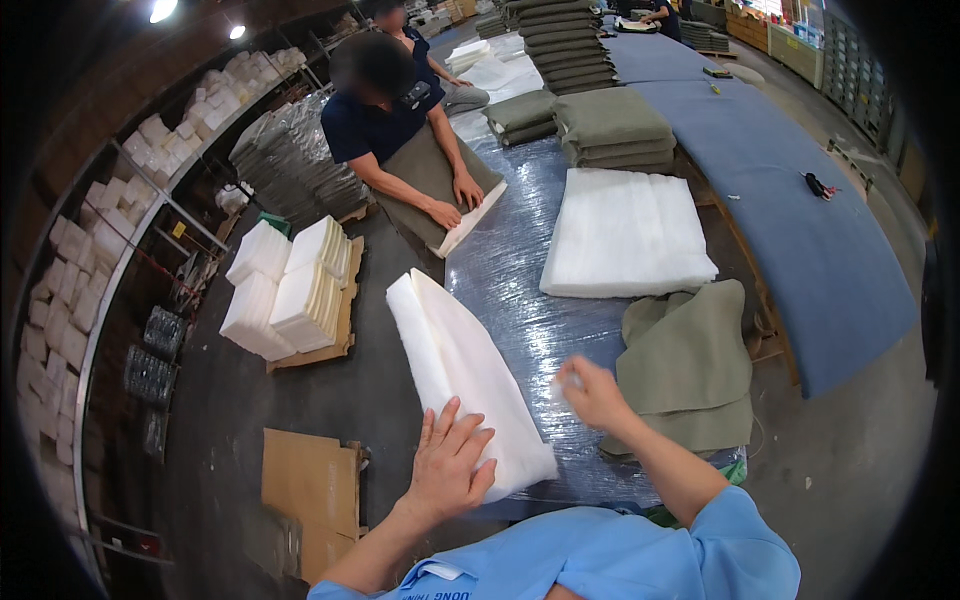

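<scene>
A long white foam pad wrapped in soft batting [462, 365] lies slanted along the left edge of the plastic-wrapped table [505, 240]. My left hand [452, 458] rests on its near end, fingers spread and palm down. To the right of the pad, my right hand [592, 392] hovers over the table, closed and slightly blurred. Something whitish shows at its fingertips, too small to make out. Beside that hand, olive-green fabric covers [690, 365] lie loosely heaped. Beyond them sits a stack of white batting sheets [628, 232].
Across the table a co-worker [400, 130] presses both hands on a green cover [420, 185] with a white edge. Stacked green cushions [615, 125] stand at the back. White foam blocks [290, 285] and cardboard [310, 480] are on the floor at left. A blue padded table [770, 210] runs along the right.
</scene>
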A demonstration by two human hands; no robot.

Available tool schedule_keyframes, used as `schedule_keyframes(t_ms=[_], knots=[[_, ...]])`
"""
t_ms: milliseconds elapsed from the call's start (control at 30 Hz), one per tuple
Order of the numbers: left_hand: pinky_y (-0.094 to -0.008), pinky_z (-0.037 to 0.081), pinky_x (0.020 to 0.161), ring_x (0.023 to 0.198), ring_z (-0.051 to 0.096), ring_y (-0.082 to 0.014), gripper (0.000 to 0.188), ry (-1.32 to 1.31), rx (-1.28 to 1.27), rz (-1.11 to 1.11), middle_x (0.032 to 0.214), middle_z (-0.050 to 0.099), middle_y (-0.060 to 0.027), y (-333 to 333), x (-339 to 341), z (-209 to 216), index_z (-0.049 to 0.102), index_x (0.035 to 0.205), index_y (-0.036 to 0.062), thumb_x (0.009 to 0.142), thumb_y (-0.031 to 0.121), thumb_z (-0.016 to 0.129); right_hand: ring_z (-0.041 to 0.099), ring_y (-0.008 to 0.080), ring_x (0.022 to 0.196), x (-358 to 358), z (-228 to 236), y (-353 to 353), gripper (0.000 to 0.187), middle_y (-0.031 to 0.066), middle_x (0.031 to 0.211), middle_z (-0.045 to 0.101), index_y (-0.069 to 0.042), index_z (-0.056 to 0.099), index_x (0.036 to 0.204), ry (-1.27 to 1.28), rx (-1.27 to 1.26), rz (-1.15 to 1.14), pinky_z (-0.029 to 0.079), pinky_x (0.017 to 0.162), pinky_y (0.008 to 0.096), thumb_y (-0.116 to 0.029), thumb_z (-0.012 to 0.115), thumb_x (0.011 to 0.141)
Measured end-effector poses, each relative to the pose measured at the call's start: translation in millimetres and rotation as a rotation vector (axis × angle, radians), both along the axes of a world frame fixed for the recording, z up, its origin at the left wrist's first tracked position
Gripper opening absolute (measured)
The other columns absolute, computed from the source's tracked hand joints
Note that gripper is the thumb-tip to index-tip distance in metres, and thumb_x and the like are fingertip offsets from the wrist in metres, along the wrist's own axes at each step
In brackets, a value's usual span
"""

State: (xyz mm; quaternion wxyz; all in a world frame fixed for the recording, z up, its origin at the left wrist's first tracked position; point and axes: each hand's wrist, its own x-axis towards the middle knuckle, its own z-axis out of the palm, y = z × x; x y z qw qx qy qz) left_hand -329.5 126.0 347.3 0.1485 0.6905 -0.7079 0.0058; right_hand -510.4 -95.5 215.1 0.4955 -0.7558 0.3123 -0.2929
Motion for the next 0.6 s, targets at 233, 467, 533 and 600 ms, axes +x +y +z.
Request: schedule_keyframes(t_ms=[233,467,533,600], knots=[[-0.0644,0.019,0.125,0.152,0.033,-0.0485,0.055,-0.077,0.064,0.034,0.153,0.051,-0.0192,-6.0,-7.0,3.2,0.065,0.141,0.0091,0.087,0.024,0.066,0.065,0.0158,0.074,28.0,140.5,-6.7,0.016,0.0097,0.086,0.071,-0.004,0.07,0.108,-0.36,-0.084,0.002,0.05,0.067,0.0306,-0.015,0.062,0.1],[-0.0591,0.015,0.127,0.157,0.021,-0.0463,0.101,0.453,-0.371,0.15,0.17,0.017,-0.0298,22.5,-5.9,-41.6,0.022,0.166,0.0015,0.089,0.039,0.077,0.055,0.0102,0.07,47.2,26.6,48.6,0.039,0.0015,0.074,0.062,-0.004,0.067,0.095,-0.213,0.259,0.23,0.046,0.064,0.0294,-0.039,0.059,0.108],[-0.0549,0.015,0.128,0.158,0.018,-0.0439,0.118,0.766,-0.363,0.258,0.171,0.01,-0.0304,39.5,-17.7,-71.3,0.006,0.167,-0.0019,0.089,0.045,0.081,0.051,0.0066,0.075,48.7,19.3,63.1,0.037,-0.0035,0.079,0.059,-0.005,0.064,0.093,-0.15,0.409,0.305,0.044,0.068,0.027,-0.036,0.056,0.111],[-0.0513,0.021,0.127,0.158,0.018,-0.0422,0.135,1.051,-0.287,0.21,0.171,0.008,-0.03,42.5,-37.5,-83.7,-0.006,0.166,-0.0022,0.083,0.048,0.088,0.048,0.0049,0.078,47.7,15.5,64.9,0.037,-0.0061,0.081,0.057,-0.006,0.062,0.09,-0.134,0.489,0.321,0.043,0.069,0.0258,-0.035,0.054,0.112]])
